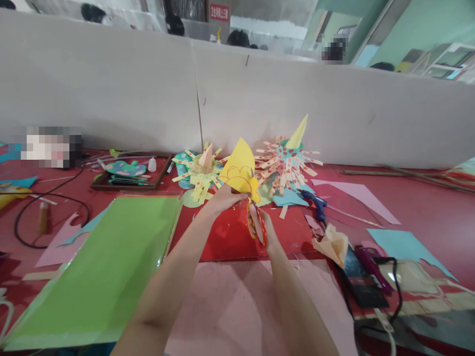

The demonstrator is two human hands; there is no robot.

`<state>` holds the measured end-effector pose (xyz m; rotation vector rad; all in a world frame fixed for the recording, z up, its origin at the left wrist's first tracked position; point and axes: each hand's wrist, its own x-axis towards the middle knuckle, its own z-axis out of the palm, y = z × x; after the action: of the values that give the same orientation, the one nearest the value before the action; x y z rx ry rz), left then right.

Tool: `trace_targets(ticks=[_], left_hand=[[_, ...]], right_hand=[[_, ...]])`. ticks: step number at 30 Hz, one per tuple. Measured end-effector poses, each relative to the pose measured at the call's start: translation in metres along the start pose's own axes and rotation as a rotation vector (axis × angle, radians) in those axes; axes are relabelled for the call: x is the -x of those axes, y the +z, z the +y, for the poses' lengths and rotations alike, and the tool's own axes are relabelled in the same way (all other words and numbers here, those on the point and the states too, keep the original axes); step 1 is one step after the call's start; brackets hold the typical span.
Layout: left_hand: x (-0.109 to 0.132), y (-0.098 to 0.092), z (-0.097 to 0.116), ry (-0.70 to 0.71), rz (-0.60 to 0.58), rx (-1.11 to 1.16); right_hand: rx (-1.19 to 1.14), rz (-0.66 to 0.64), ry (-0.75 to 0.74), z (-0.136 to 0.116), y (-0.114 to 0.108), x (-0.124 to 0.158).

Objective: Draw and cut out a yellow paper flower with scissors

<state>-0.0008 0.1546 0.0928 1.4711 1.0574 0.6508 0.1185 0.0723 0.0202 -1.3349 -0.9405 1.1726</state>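
A piece of yellow paper [239, 160] with a scalloped outline drawn on it is pinched in my left hand [232, 195], above the middle of the table. My right hand [261, 225] grips red and yellow scissors [261, 232] by the handles. The blades point up and away from me, at the lower right edge of the paper; how far they are apart I cannot tell. Behind the paper stand two paper crafts with strips fanning out, a yellow one [202, 170] on the left and a red-patterned one [287, 163] on the right.
Green sheets [100, 257] in a clear sleeve lie on the left, below a wooden tray [163, 175] of pens. A blue glue gun [316, 202], a phone [361, 282] and a purple tool [373, 269] lie on the right. A white partition [129, 94] rises behind the table.
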Motion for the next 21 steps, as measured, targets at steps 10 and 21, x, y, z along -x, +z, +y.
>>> trace_targets(ticks=[10,21], left_hand=[[0.006,0.0043,0.0086,0.099,0.05,0.078],[0.0003,0.0055,0.0064,0.121,0.121,0.118]], right_hand=[[-0.005,0.0,0.013,0.0029,-0.0006,-0.0011],[0.02,0.012,0.031,0.0075,-0.0022,-0.0047]])
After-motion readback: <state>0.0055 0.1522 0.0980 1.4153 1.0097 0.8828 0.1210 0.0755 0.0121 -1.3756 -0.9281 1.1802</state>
